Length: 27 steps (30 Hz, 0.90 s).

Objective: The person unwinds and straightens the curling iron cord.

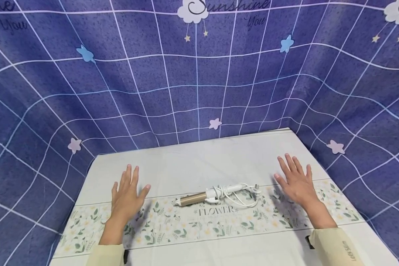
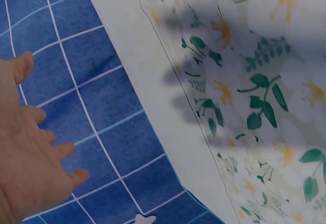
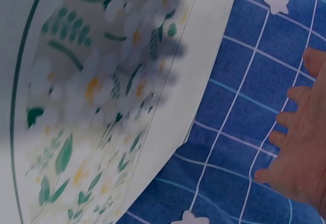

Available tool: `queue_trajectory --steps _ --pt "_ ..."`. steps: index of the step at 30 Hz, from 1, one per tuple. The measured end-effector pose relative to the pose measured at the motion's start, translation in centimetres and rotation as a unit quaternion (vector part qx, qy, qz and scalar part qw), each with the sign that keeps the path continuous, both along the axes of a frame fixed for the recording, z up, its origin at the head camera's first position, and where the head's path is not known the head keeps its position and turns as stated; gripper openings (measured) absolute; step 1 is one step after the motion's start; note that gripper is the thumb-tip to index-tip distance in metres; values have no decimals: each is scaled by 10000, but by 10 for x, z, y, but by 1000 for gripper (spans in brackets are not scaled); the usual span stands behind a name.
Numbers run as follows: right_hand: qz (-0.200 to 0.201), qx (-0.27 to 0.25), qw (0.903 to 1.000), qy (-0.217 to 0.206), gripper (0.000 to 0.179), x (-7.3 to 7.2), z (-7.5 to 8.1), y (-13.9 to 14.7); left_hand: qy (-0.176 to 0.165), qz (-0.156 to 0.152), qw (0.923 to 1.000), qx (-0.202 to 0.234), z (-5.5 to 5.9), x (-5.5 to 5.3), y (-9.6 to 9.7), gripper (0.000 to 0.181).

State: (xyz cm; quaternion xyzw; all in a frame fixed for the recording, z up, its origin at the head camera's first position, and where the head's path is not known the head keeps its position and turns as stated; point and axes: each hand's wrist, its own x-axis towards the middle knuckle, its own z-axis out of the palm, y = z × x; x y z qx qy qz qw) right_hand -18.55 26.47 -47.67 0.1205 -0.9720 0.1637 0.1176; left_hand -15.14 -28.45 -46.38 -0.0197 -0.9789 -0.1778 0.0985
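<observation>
A curling iron (image 1: 199,197) with a gold barrel and white handle lies on the table, its white cord (image 1: 241,197) looped loosely about the handle. To its left my left hand (image 1: 128,199) hovers over the tabletop with fingers spread, holding nothing. On the other side, past the cord and plug, my right hand (image 1: 298,184) is held up likewise, fingers straight and apart. Neither hand touches the iron. The wrist views show the left hand (image 2: 35,158) and right hand (image 3: 300,132) at the frame edges, without the iron.
The white table cover (image 1: 199,162) carries a floral band with the word FLOWER. A blue grid-patterned curtain (image 1: 173,74) with stars and clouds hangs behind the table and along both sides. Hand shadows fall on the cover.
</observation>
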Motion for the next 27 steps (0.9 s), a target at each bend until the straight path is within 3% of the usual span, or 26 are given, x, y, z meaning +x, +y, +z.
queue_trajectory --steps 14,27 --pt "195 -155 9996 -89 62 -1 0 -28 408 -257 9988 6 -1 -3 28 72" --pt "205 -507 9985 77 55 3 -9 -46 414 -439 9980 193 -4 -6 56 73"
